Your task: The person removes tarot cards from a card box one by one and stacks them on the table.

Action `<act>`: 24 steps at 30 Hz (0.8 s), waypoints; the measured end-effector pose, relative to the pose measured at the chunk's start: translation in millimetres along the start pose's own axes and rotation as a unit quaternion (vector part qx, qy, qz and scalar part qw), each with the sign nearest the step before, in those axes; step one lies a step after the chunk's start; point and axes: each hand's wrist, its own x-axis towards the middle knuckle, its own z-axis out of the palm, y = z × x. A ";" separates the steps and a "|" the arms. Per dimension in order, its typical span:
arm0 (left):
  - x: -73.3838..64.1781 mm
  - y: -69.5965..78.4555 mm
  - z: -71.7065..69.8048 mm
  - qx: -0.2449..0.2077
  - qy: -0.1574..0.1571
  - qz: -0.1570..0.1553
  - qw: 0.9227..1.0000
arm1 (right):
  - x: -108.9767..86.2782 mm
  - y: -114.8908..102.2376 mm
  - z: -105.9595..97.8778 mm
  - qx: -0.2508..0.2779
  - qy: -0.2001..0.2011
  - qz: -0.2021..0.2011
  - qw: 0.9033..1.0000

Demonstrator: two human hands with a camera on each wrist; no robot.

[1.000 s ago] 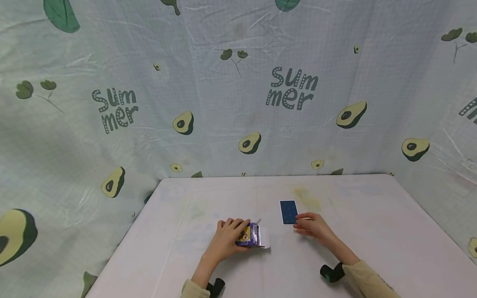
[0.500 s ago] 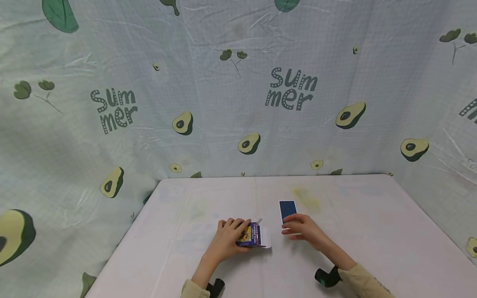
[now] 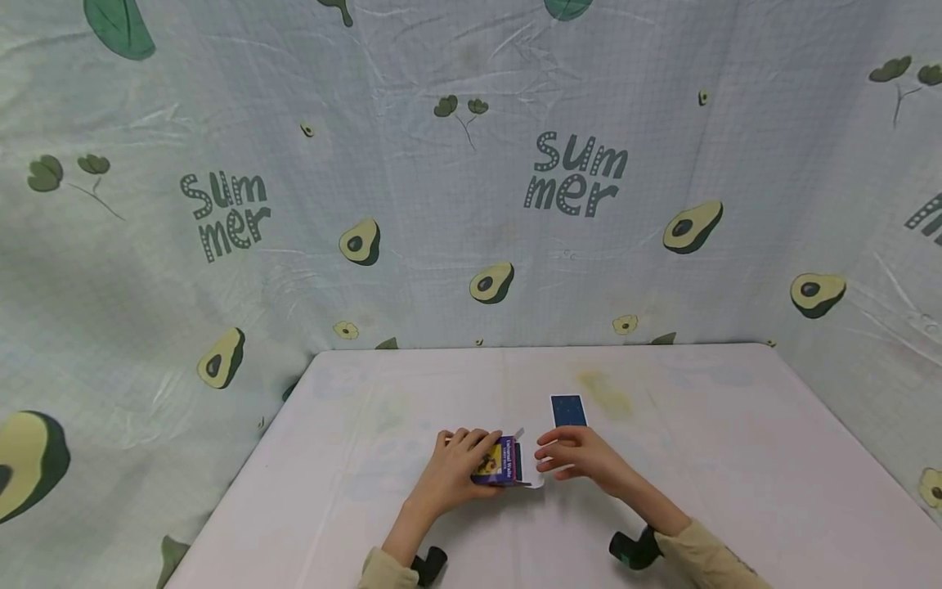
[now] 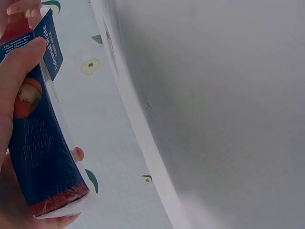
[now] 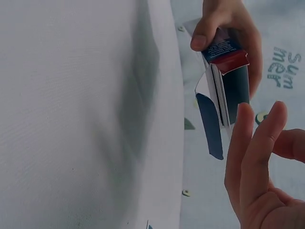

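Observation:
My left hand grips a purple-and-yellow card box marked "Universal Waite", its thumb and fingers on opposite sides. Seen from the right wrist, the box's end is open, with a loose flap hanging and a stack of cards showing inside. My right hand is held just beside that open end, fingers extended and holding nothing. Behind it a blue-backed card with a white border lies face down on the table, its near part covered by the hand in the head view.
The white-covered table has a yellowish stain behind the card. A curtain printed with avocados hangs around the table's back and sides. A dark wrist camera sits below my right wrist, another below the left.
My right hand has moved left from beside the lying card to the box's open end, now covering part of the card. The left hand and box have shifted slightly right.

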 end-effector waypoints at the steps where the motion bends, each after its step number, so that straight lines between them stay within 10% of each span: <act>1: 0.4 0.3 -0.5 -0.001 -0.002 0.000 1.000 | 0.6 -0.6 0.9 0.001 -0.002 0.000 1.000; 24: 4.1 5.8 -1.9 0.005 -0.002 0.017 1.000 | 10.7 2.6 19.3 -0.042 0.062 0.059 0.995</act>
